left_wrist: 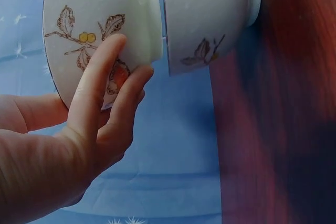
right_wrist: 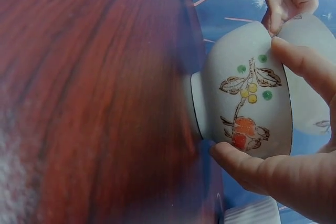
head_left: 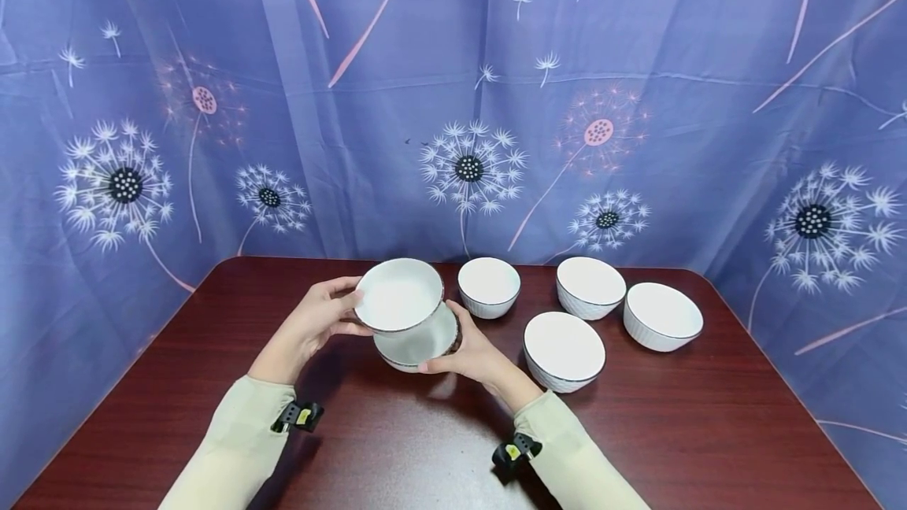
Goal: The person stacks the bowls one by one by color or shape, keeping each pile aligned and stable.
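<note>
Two white bowls meet one above the other over a dark red desk (head_left: 383,447), before a blue dandelion-print cloth (head_left: 383,148). I have the upper bowl (head_left: 399,293) in my left hand (head_left: 319,325), its fingers (left_wrist: 92,85) grasping the painted side, a hold that probably suits it because the foot below is left uncovered. My right hand (head_left: 471,349) grips the lower bowl (head_left: 414,349), fingers (right_wrist: 307,64) spread either side of a fruit-and-leaf sprig, presumably to steady it under its companion. The left wrist view shows the upper bowl's foot just beside the lower rim, a narrow gap between; whether the lower foot touches the desk, I cannot tell. Both mouths face up, and each of my hands keeps to its own side, likely so neither crowds the other.

To my right, four more white bowls stand upright and apart from my hands: a small bowl (head_left: 489,287) at the back, a textured bowl (head_left: 590,287) near a ribbed oval-looking bowl (head_left: 662,317), and a front bowl (head_left: 564,351) nearer me.
</note>
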